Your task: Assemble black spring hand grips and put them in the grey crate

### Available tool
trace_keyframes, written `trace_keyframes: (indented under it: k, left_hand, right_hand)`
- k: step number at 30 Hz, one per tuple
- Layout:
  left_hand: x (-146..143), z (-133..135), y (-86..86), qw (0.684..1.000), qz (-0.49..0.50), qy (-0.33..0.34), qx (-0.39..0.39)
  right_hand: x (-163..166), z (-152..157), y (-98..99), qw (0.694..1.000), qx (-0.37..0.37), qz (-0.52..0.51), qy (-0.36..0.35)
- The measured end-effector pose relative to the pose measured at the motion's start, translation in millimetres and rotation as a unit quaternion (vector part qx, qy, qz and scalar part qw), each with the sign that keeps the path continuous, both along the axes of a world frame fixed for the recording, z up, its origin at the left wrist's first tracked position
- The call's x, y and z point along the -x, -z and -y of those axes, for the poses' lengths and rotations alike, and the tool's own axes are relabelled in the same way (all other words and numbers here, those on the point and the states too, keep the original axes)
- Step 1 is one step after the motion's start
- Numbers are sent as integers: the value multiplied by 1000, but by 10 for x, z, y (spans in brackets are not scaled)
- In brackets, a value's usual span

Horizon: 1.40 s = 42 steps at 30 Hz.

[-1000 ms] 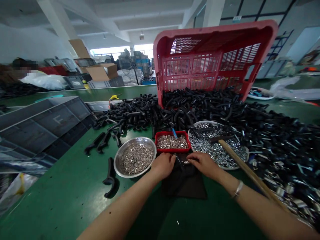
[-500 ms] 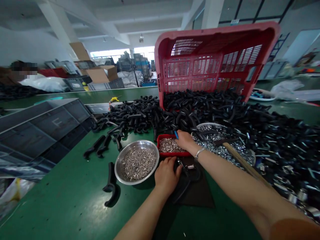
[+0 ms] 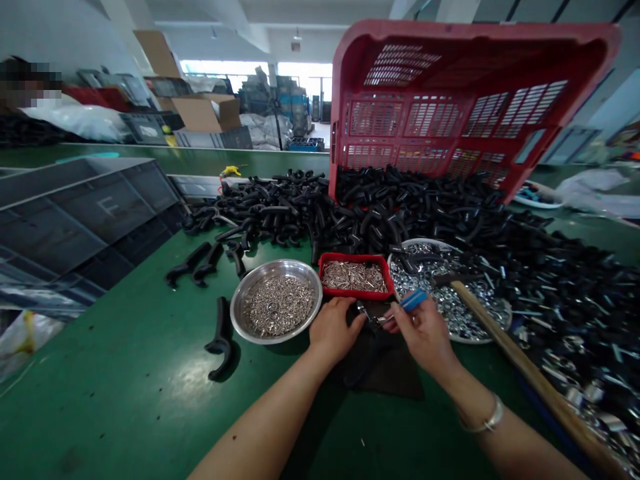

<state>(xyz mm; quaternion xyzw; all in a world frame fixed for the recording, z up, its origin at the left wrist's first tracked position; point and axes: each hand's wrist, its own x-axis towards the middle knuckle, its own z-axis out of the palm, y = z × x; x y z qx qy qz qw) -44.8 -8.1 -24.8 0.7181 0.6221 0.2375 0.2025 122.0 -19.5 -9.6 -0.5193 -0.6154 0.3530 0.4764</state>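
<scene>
My left hand [image 3: 334, 329] presses down on a black curved plastic part [image 3: 367, 353] that lies on a dark cloth [image 3: 395, 373], its fingers closed on the part's end. My right hand [image 3: 425, 331] is closed on a small blue-handled tool [image 3: 411, 301], whose metal tip points at the part's end between my two hands. Just beyond them stands a small red tray [image 3: 356, 276] of metal pins. A round steel bowl [image 3: 277, 309] of small metal rings sits to the left of my left hand.
A round dish of nuts and washers [image 3: 450, 300] sits at right, with a wooden-handled hammer [image 3: 520, 370] lying across it. A big pile of black curved parts [image 3: 400, 213] spills from a tipped red crate [image 3: 460, 100]. Loose black parts [image 3: 220, 337] lie left; dark bins [image 3: 75, 233] stand far left.
My right hand has come back from the red tray to the part, now with the blue-handled tool in it. My left hand has stayed on the part. The view has moved closer.
</scene>
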Motion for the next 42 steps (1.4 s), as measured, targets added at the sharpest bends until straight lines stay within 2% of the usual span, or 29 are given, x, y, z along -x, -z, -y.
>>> trace_keyframes:
  k: [4, 8, 15, 20, 25, 29, 32, 35, 38, 42]
  left_hand:
    - [-3, 10, 8, 1000, 5, 1, 0]
    - [-3, 13, 12, 1000, 9, -3, 1]
    - [3, 13, 20, 1000, 8, -1, -2]
    - [-5, 12, 38, 1000, 14, -4, -14]
    - [-9, -2, 68, 999, 20, 3, -29]
    - [11, -24, 88, 999, 40, 14, -33]
    - [39, -44, 103, 997, 64, 21, -26]
    - [57, -52, 119, 998, 66, 13, -20]
    - [26, -18, 103, 999, 39, 8, -17]
    - [-41, 81, -76, 998, -52, 2, -47]
  right_hand:
    - [19, 80, 131, 1000, 1, -3, 25]
    - [-3, 62, 88, 997, -9, -65, 46]
    - [-17, 72, 42, 998, -25, -37, 39]
    - [44, 50, 34, 999, -11, -41, 33]
    - [53, -68, 56, 982, 94, -155, 53]
    - [76, -88, 24, 964, 199, -172, -28]
    - [122, -36, 11, 963, 225, -138, -59]
    - [93, 13, 37, 978, 184, -90, -28]
    - [-44, 5, 51, 994, 109, -22, 22]
    - [-197, -187, -23, 995, -25, 25, 97]
